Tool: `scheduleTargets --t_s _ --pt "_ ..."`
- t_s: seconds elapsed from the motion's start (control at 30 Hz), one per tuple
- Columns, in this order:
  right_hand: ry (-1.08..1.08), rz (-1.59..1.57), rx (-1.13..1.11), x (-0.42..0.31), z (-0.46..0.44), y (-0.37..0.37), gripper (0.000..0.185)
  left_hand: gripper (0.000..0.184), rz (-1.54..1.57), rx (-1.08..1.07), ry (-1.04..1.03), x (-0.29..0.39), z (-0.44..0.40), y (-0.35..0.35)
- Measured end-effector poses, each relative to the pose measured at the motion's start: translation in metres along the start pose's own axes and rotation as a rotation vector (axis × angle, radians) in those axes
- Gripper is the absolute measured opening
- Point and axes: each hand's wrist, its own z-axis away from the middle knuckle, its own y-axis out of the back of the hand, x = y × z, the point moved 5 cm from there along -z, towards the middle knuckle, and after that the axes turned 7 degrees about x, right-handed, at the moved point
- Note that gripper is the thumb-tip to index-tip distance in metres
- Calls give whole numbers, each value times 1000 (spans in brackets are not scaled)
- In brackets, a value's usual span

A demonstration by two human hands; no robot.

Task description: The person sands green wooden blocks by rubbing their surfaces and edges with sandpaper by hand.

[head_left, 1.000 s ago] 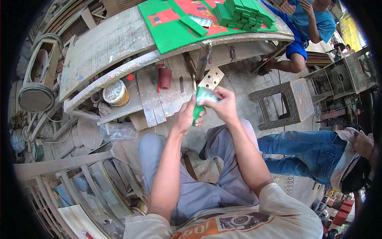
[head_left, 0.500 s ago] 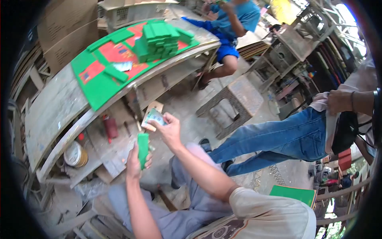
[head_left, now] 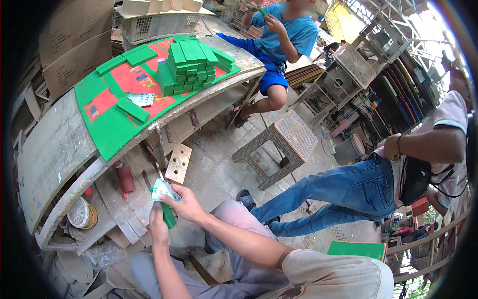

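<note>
My left hand (head_left: 159, 226) is closed around a small green block (head_left: 169, 218), held upright above my lap. My right hand (head_left: 189, 204) pinches a small piece of white paper with blue print (head_left: 162, 189) against the block's upper end. What lies under the paper is hidden. On the workbench, a tall stack of green blocks (head_left: 190, 62) stands on a green and red mat (head_left: 110, 135). A single green block (head_left: 133, 109) lies near the mat's front edge, beside another printed white paper (head_left: 142, 99).
Across the bench sits a person in a blue shirt (head_left: 294, 32), hands on a small green piece. A person in jeans (head_left: 318, 184) stands at my right. Between them is a stool (head_left: 296, 132). A bucket (head_left: 82, 214) and a drilled wooden board (head_left: 178, 163) are below the bench.
My right hand has moved down and left, bringing the printed paper onto the green block. The block has tilted and dropped slightly. My view has shifted a little.
</note>
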Motion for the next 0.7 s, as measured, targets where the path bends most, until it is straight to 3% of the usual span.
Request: scheduleTargets --t_s 0.1,0.17,0.23,0.3,0.33,0.4,0.5,0.57,0.63,0.7 --pt "-93 -81 3 -2 -3 -5 27 41 -48 0 -11 -6 -8 5" --pt "-47 152 -45 -7 -4 -6 34 43 53 -5 8 -11 -13 8" --pt "-44 116 -24 -5 -9 -4 40 46 19 -49 -20 -13 -15 13" --pt "181 235 133 -13 -15 6 39 51 31 -158 -26 -10 -15 13" --pt "183 231 135 -13 -17 9 39 51 27 -159 -28 -11 -16 14" --pt "151 310 345 -14 -20 25 39 59 -277 -88 -50 -15 -18 19" --pt "200 158 465 -12 -25 39 41 62 -256 -137 -55 -5 -12 9" --pt "214 136 369 -9 -23 34 40 64 -201 -94 -43 -4 -14 11" --pt "284 408 11 -20 -14 13 38 66 -205 -95 -35 -7 -19 18" --pt "190 355 63 -16 -12 16 36 66 -218 -74 -59 -9 -13 17"
